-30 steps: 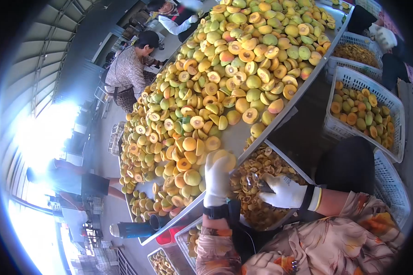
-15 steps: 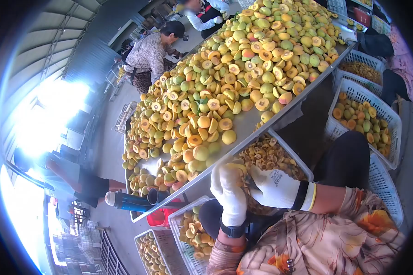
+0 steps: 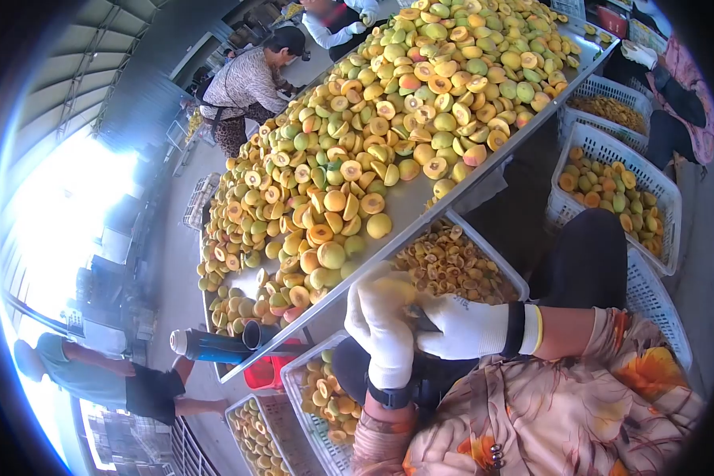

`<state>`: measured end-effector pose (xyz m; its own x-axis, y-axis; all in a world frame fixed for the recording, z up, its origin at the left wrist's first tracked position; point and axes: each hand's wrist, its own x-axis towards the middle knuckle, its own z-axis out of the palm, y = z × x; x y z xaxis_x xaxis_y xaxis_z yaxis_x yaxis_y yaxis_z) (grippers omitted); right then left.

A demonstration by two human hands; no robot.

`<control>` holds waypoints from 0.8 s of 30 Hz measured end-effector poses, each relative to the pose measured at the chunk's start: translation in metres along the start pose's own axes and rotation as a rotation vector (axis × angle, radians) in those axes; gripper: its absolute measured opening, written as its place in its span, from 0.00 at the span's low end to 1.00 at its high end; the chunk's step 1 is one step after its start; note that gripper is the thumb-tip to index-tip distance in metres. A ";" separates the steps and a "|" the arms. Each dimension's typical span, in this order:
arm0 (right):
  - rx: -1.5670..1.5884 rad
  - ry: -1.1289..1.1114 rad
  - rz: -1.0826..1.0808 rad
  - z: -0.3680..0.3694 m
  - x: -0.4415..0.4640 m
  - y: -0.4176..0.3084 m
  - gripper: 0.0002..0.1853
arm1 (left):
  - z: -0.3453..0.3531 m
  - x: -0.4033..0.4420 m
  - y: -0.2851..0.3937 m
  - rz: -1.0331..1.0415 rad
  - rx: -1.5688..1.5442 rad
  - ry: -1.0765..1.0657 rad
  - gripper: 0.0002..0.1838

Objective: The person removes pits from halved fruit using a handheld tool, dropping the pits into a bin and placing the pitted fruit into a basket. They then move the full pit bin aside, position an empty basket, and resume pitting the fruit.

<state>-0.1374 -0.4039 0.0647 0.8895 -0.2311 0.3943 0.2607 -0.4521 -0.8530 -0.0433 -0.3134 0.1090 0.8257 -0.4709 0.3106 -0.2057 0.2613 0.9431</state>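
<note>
left hand [image 3: 379,317]: white glove, fingers curled in, right by the other hand; it's blurry, so i can't tell if it grips something.
right hand [image 3: 462,327]: white glove, fingers bent; i can't tell what it holds.
yellow fruit [image 3: 351,170]: lots of cut halves, piled on the metal table [image 3: 408,209] past the hands.
bin [image 3: 489,255]: brown bits inside, beside the table edge.

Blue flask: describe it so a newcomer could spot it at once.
Start at the metal table heaped with fruit. The blue flask shows at its lower-left corner in the picture. Its blue body and pale end set it apart from the neighbouring dark cup and red tub.
</note>
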 end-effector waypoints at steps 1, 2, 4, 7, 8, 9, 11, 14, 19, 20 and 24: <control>0.027 -0.002 0.008 -0.001 0.001 0.001 0.18 | -0.001 0.002 0.001 0.031 0.046 -0.035 0.29; 0.054 -0.008 0.019 -0.003 0.001 0.002 0.17 | -0.001 0.004 0.001 0.058 0.091 -0.068 0.29; 0.094 -0.057 0.073 -0.007 -0.002 -0.002 0.16 | 0.001 0.007 0.003 0.051 0.085 -0.091 0.31; 0.186 -0.169 0.179 -0.026 0.006 -0.013 0.17 | -0.002 0.018 0.008 -0.002 -0.018 -0.175 0.28; 0.222 -0.195 0.169 -0.031 0.008 -0.016 0.17 | -0.003 0.021 0.008 -0.028 -0.068 -0.213 0.27; 0.258 -0.219 0.159 -0.035 0.010 -0.018 0.18 | -0.003 0.022 0.006 -0.023 -0.065 -0.225 0.26; 0.343 -0.357 0.254 -0.044 0.014 -0.013 0.21 | -0.005 0.023 -0.001 -0.026 -0.056 -0.250 0.25; 0.440 -0.593 0.414 -0.055 0.020 0.001 0.28 | -0.005 0.025 -0.005 -0.081 -0.082 -0.296 0.22; 0.566 -0.641 0.447 -0.063 0.020 -0.003 0.16 | 0.003 0.022 -0.008 -0.141 -0.084 -0.287 0.21; 0.614 -0.686 0.495 -0.065 0.020 -0.003 0.14 | 0.003 0.021 -0.009 -0.170 -0.081 -0.300 0.21; 1.294 -0.820 0.654 -0.056 0.012 0.008 0.10 | 0.014 0.011 -0.023 -0.281 -0.459 -0.261 0.29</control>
<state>-0.1458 -0.4584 0.0814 0.8056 0.5915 -0.0347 -0.4646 0.5943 -0.6565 -0.0368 -0.3368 0.0923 0.6476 -0.7508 0.1300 0.2981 0.4067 0.8636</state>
